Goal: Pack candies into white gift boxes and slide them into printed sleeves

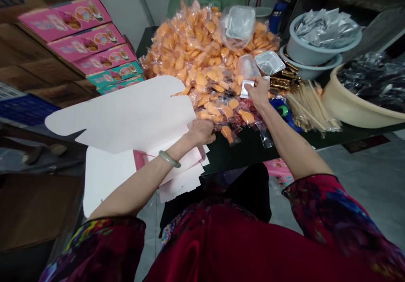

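Note:
My left hand (202,131), with a green bangle on its wrist, is closed on the edge of a stack of flat white box blanks (126,117) at the left of the dark table (247,147). My right hand (257,91) reaches over a big heap of orange pieces in clear wrappers (202,54). It pinches a small white packet (246,88), and a clear plastic cup (247,66) sits just above its fingers.
Pink and teal printed boxes (91,45) are stacked at the left. To the right lie wooden sticks (308,109), gold-wrapped items (284,79), a grey bowl of silver sachets (322,33), a beige basin (357,100), a clear tray (269,61) and a bag of trays (238,25).

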{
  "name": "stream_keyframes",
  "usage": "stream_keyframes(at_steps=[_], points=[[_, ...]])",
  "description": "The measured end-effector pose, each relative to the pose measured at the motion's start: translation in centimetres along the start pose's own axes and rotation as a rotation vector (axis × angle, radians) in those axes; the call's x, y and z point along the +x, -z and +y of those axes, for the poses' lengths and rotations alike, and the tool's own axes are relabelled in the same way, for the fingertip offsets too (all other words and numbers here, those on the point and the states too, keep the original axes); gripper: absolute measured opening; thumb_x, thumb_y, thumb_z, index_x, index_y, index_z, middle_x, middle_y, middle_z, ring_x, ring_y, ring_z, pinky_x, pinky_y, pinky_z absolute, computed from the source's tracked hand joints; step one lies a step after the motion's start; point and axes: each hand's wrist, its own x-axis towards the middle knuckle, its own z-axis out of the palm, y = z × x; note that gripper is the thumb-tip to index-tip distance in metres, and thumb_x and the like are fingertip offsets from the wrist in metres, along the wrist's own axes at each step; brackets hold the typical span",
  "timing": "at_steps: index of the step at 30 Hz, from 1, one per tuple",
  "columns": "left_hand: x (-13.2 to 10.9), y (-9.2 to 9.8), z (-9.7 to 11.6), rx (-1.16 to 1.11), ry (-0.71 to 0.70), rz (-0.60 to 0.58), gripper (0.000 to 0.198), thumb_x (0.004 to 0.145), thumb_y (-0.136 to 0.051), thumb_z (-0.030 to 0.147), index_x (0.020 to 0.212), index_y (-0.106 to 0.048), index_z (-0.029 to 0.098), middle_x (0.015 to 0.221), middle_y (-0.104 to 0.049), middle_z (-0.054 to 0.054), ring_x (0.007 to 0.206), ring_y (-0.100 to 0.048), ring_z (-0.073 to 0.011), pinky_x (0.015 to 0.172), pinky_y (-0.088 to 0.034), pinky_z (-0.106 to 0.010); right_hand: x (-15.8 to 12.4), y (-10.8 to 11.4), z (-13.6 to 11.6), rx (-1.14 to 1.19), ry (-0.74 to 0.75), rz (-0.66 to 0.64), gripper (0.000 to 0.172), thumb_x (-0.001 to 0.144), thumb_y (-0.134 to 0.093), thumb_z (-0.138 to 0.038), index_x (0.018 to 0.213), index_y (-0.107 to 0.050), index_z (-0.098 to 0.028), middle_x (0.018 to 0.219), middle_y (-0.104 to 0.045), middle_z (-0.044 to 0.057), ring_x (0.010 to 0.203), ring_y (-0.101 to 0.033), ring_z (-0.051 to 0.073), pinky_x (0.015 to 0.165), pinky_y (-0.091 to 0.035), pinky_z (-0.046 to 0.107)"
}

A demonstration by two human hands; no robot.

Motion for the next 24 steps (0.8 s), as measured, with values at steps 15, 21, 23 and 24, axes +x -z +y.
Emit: stream_keyframes(at_steps=[15,21,23,24], points=[[2.0,-0.8,7.2,-0.07,-0.249,0.138,0.025,0.091,-0.06,0.021,0.108,-0.074,0.007,0.113,-0.071,-0.02,0.114,-0.065,-0.0317,0.095,-0.052,-0.041,-9.5,5.8,-2.2,0.342,-0.14,-0.148,0.031,0.065,-0.079,-0.041,0.069,-0.056,-0.02,0.055,-0.052,-0.004,0.048,-0.041,0.007,0.046,-0.029,0.021],[6.3,-1.5,8.7,-0.203,-0.185,0.115,0.012,0.078,-0.067,0.007,0.086,-0.076,0.009,0.091,-0.075,-0.016,0.099,-0.072,-0.0307,0.086,-0.054,-0.037,-16.2,7.3,-2.7,0.107,-0.098,-0.393,0.037,0.067,-0.071,-0.051,0.072,-0.065,-0.015,0.053,-0.048,-0.004,0.05,-0.038,0.008,0.049,-0.026,0.023],[6.9,-1.2,8.5,-0.276,-0.173,0.144,0.013,0.073,-0.069,0.005,0.084,-0.076,0.01,0.093,-0.075,-0.015,0.102,-0.072,-0.031,0.088,-0.054,-0.036,-17.6,7.4,-2.3,0.064,-0.103,-0.397,0.036,0.069,-0.067,-0.052,0.074,-0.066,-0.016,0.055,-0.051,-0.003,0.05,-0.038,0.009,0.05,-0.026,0.024],[7.0,-1.0,8.2,-0.319,-0.17,0.165,0.015,0.071,-0.07,0.006,0.084,-0.075,0.011,0.095,-0.075,-0.014,0.105,-0.071,-0.0311,0.09,-0.053,-0.036,-18.1,7.3,-2.1,0.047,-0.103,-0.381,0.036,0.069,-0.066,-0.052,0.074,-0.067,-0.016,0.056,-0.053,-0.002,0.05,-0.039,0.009,0.05,-0.027,0.025]])
